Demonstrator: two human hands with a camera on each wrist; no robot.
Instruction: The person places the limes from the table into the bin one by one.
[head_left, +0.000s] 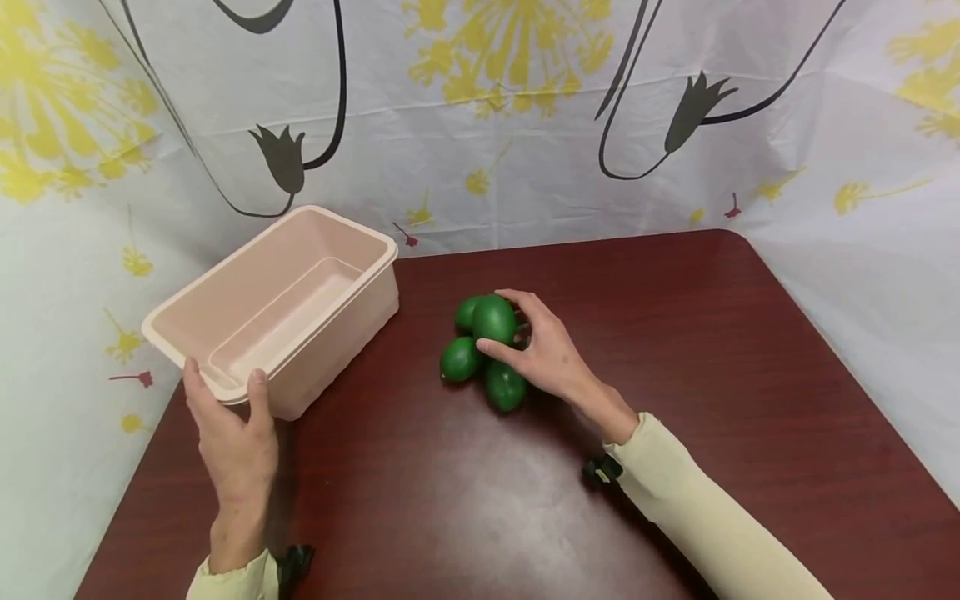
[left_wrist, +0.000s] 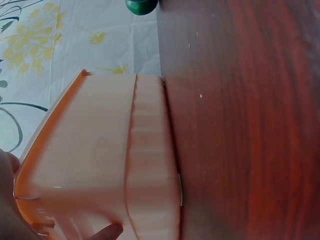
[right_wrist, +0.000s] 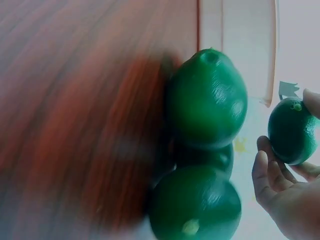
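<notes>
Right hand (head_left: 551, 354) part-closed, thumb and fingers pinching one green fruit (head_left: 494, 319), held up off the counter (head_left: 712, 350); right wrist view shows it apart from the rest. Three more green fruits (head_left: 459, 360) clustered on the counter below it. Left hand (head_left: 240, 454) part-closed on the near end of the pale pink bin (head_left: 341, 350), gripping its rim. Bin sits at the counter's left, well apart from the fruits.
</notes>
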